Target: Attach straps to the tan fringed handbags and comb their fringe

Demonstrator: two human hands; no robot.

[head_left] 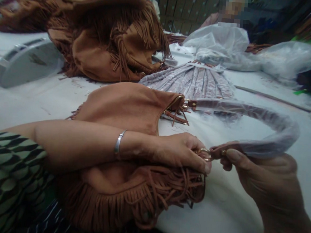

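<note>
A brown fringed bag point(124, 103) lies on the white table in front of me. My left hand point(179, 150), with a silver bracelet on its wrist, reaches across the bag and pinches a gold metal ring at its near corner. The plastic-wrapped strap point(286, 126) arches to the right from the bag's far corner. Its near end, a brown leather tab point(217, 151), meets the ring between my hands. My right hand point(264, 175) grips the strap just behind that tab, thumb on top.
More brown fringed bags point(101, 51) are piled at the back left, beside a grey tape dispenser point(30, 63). Wrapped straps point(193, 78) fan out behind the bag. Clear plastic bags point(220, 42) and a thin rod point(272, 98) lie beyond. People are at the far side.
</note>
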